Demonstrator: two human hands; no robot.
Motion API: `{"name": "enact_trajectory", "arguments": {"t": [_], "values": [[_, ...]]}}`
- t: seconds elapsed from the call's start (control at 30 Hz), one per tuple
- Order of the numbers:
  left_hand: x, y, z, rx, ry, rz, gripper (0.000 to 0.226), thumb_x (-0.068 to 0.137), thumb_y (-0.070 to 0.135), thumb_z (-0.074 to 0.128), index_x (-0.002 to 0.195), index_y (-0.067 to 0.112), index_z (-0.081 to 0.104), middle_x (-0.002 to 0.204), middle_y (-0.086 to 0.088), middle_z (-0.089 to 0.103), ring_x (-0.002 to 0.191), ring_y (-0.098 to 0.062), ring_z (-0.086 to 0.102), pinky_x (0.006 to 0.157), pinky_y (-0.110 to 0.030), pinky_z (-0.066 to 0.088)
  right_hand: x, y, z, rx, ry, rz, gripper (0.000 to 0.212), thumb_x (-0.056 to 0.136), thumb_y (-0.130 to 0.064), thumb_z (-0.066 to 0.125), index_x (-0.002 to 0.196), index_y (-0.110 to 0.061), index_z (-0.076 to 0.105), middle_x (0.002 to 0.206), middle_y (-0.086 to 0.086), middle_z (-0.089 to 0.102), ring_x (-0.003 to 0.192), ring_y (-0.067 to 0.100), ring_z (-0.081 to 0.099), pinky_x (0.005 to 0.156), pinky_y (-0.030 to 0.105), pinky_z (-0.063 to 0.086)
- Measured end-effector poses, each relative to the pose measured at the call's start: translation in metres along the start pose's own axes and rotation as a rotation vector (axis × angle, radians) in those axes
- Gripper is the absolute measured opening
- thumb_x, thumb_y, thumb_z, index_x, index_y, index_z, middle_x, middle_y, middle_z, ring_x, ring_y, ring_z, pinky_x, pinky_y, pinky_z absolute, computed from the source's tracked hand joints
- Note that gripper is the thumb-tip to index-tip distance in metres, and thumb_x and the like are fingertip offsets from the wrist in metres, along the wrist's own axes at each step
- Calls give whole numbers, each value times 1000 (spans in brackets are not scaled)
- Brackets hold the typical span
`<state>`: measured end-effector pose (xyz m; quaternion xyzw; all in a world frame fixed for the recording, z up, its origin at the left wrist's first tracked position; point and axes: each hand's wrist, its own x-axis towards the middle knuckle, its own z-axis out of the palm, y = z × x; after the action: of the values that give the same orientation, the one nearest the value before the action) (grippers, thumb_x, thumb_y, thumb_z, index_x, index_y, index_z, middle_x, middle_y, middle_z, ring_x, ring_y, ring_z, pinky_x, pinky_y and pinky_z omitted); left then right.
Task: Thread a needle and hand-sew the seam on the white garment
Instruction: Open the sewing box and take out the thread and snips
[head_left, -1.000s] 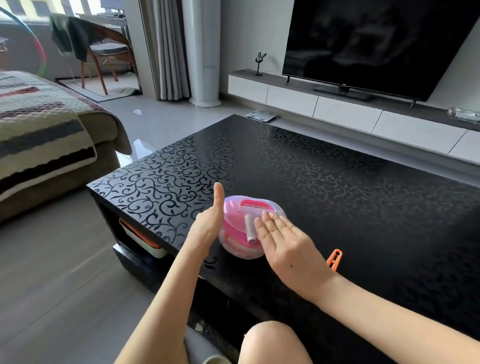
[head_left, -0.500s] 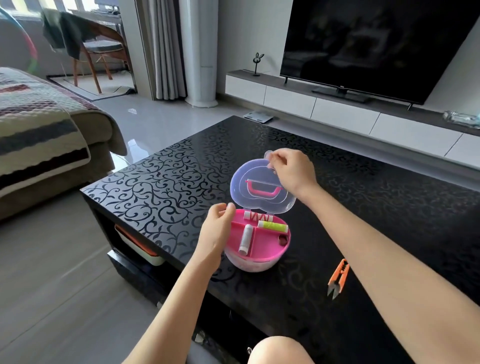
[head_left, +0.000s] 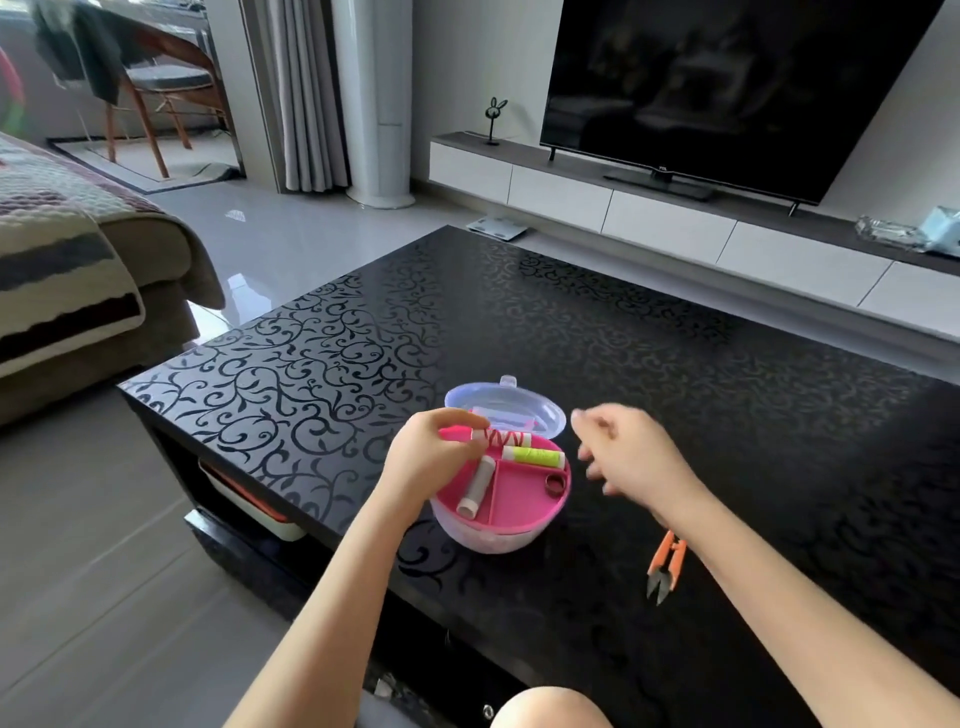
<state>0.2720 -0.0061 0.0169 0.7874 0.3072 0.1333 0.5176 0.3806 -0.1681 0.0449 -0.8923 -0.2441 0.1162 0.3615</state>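
The round pink plastic sewing box sits on the black scroll-patterned tabletop, close to its near edge and directly ahead of you. Its clear plastic lid is open and lies back on the far side of the box.

The pink tray inside is divided into compartments:
- The far compartment holds the red-and-white thread spool, lying crosswise.
- Just on its near side, toward the right, lies the yellow-green thread spool.
- The left compartment holds the grey thread spool, lying at a slant with one end toward you.
- A small dark ring sits at the right edge of the tray.

Your left hand reaches into the box from the left. Its thumb and fingertips pinch the left end of the red-and-white thread spool.

Your right hand hovers just to the right of the box, apart from it, with the fingers loosely curled. It is motion-blurred, so you cannot tell whether it grips anything.

The orange thread snips lie on the tabletop to the right of the box and nearer to you. Their blades point toward you, just beside your right forearm.

Beyond the tabletop, a large dark television stands on a low white cabinet at the far right. A sofa with a striped blanket stands to the left.
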Motion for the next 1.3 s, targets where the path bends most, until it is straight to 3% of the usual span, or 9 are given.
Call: {"name": "enact_trajectory", "arguments": {"t": [0.1, 0.23, 0.5, 0.7, 0.8, 0.9, 1.07, 1.17, 1.3], "values": [[2, 2, 2, -107, -16, -44, 9, 83, 17, 72, 87, 25, 72, 84, 7, 67, 77, -12, 61, 74, -26, 49, -31, 10, 4, 113, -224, 113, 33, 95, -42, 51, 117, -18, 58, 77, 12, 69, 55, 17, 64, 44, 30, 51], [0, 6, 4, -205, -1, -70, 5, 83, 18, 73, 79, 19, 73, 85, -5, 72, 79, -15, 63, 77, -32, 52, -47, 7, 19, 432, -447, 299, 40, 95, -38, 56, 128, -17, 49, 78, 18, 69, 59, 23, 67, 46, 27, 51], [-7, 14, -5, -358, 202, -9, 12, 80, 26, 76, 70, 26, 69, 87, -5, 72, 79, -18, 63, 77, -34, 52, -31, -1, 45, 946, -303, 537, 13, 92, -1, 53, 104, 0, 57, 86, 27, 67, 67, 33, 70, 58, 34, 60], [-8, 17, -17, -461, 287, 10, 6, 82, 23, 75, 77, 24, 72, 78, 7, 72, 72, -3, 64, 59, -8, 46, 17, -17, 54, 983, -165, 513, 15, 94, 0, 50, 109, 3, 52, 78, 19, 60, 67, 32, 64, 58, 34, 58], [-6, 14, -22, -457, 287, 11, 7, 84, 20, 73, 78, 24, 71, 77, 5, 71, 61, 5, 59, 60, -10, 45, 51, -19, 58, 1002, -89, 481, 17, 95, -4, 53, 111, 2, 52, 81, 16, 61, 66, 30, 64, 58, 33, 58], [-4, 10, -29, -471, 251, 2, 7, 86, 17, 70, 82, 21, 71, 77, -2, 71, 64, -7, 57, 66, -22, 47, 82, -19, 65, 1008, -69, 445, 28, 95, -14, 58, 118, 1, 52, 89, 16, 64, 69, 27, 66, 63, 35, 60], [-2, 7, -37, -430, 239, 6, 8, 87, 16, 69, 81, 21, 70, 77, -4, 69, 65, -11, 55, 61, -21, 44, 106, -21, 68, 995, -69, 427, 33, 98, -28, 53, 124, -10, 45, 118, 22, 60, 94, 34, 66, 71, 39, 56], [-2, 7, -37, -414, 209, -3, 8, 87, 14, 69, 82, 20, 71, 76, -2, 68, 67, -11, 56, 66, -23, 46, 87, -29, 59, 900, -22, 378, 45, 101, -39, 43, 132, -6, 45, 101, 18, 64, 88, 29, 67, 71, 39, 59], [-3, 8, -25, -332, 107, -14, 6, 86, 13, 69, 83, 17, 72, 71, -1, 66, 63, -12, 55, 65, -25, 46, 24, -33, 36, 810, -72, 122, 39, 98, -42, 48, 105, -6, 63, 85, 10, 70, 73, 20, 68, 64, 33, 59]]}}
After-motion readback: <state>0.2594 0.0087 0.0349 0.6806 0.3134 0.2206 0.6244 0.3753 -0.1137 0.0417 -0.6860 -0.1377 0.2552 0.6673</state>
